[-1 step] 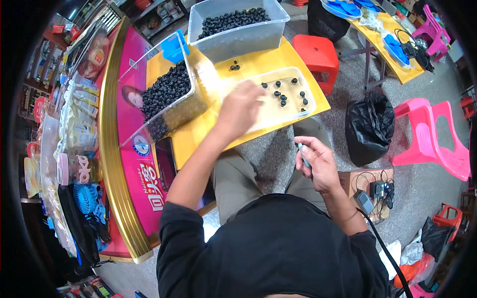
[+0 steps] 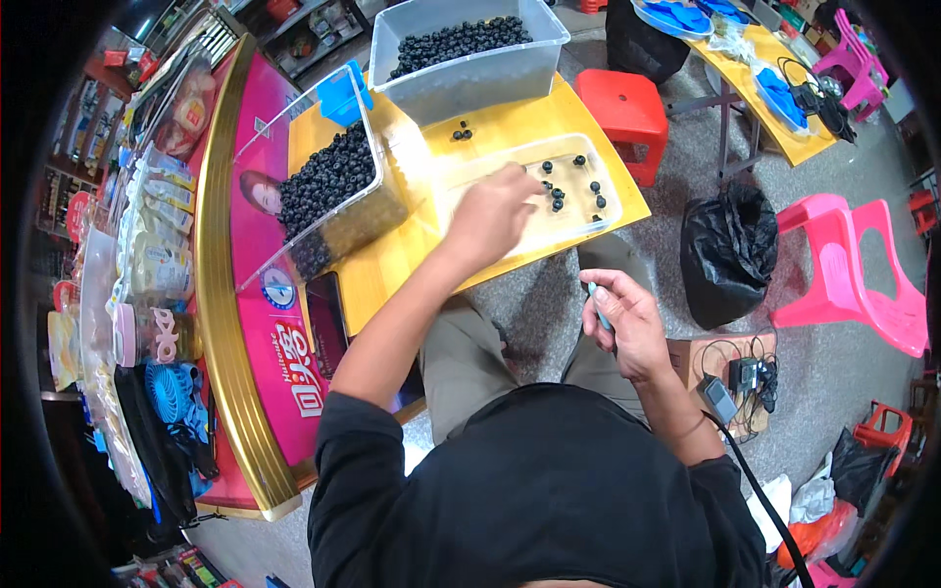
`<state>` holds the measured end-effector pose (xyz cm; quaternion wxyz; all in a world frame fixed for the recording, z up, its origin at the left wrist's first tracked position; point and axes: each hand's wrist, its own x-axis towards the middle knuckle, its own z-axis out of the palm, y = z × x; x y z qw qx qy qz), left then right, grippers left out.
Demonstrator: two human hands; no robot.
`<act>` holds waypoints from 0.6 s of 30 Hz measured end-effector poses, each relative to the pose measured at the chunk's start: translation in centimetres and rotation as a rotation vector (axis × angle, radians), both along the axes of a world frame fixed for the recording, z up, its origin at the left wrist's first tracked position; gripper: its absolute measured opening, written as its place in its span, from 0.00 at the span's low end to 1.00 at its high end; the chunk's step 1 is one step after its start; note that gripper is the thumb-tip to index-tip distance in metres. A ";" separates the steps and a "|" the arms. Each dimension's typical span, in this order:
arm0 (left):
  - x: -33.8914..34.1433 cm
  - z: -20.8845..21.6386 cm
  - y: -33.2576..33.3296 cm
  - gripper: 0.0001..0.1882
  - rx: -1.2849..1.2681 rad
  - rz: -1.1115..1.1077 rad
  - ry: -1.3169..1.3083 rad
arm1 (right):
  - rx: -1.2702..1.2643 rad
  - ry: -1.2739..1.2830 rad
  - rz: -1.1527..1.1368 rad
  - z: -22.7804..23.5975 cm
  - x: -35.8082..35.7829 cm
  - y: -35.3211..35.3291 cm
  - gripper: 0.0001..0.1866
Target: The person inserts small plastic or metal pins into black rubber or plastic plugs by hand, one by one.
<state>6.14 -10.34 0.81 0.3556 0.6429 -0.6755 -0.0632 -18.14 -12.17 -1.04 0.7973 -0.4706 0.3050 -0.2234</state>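
My left hand (image 2: 495, 218) is over the shallow clear tray (image 2: 470, 186), fingers stretched toward several small, round black pieces (image 2: 558, 199) scattered in its right half. The fingertips reach the nearest pieces, and nothing shows in this hand. Lower down, above my right knee, my right hand (image 2: 627, 328) is closed around a small tool with a teal handle (image 2: 601, 306). Its working end is too small to make out. Left of the tray, a clear bin (image 2: 368, 220) is heaped with the same black pieces. Another large translucent bin (image 2: 470, 88) behind it holds more.
The trays stand on a yellow wooden table (image 2: 421, 167), with a few loose pieces near the back bin. A blue container (image 2: 343, 95) sits by the left bin. A pink counter (image 2: 265, 323) borders the left; a red stool (image 2: 621, 113) and a black bag (image 2: 727, 255) are at right.
My left hand has moved a little to the right over the tray, to the scattered black pieces. My right hand and its tool have stayed in place.
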 end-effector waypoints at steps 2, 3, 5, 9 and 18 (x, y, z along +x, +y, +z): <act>-0.9 -2.3 -3.2 0.07 0.184 0.014 -0.121 | 0.023 -0.018 -0.023 0.0 -0.1 -0.2 0.12; -1.4 -3.2 -4.2 0.07 0.182 0.009 -0.124 | 0.002 -0.016 -0.036 -0.1 -0.2 -0.3 0.12; -2.0 -4.3 -5.7 0.07 0.328 0.072 -0.286 | -0.020 -0.017 -0.058 -0.1 -0.5 -0.5 0.11; -1.7 -6.0 -6.7 0.07 0.358 0.065 -0.306 | -0.023 -0.025 -0.060 -0.2 -0.6 -0.9 0.12; -5.1 0.0 1.5 0.15 0.044 0.010 0.550 | 0.024 -0.124 -0.124 0.2 0.7 -1.1 0.11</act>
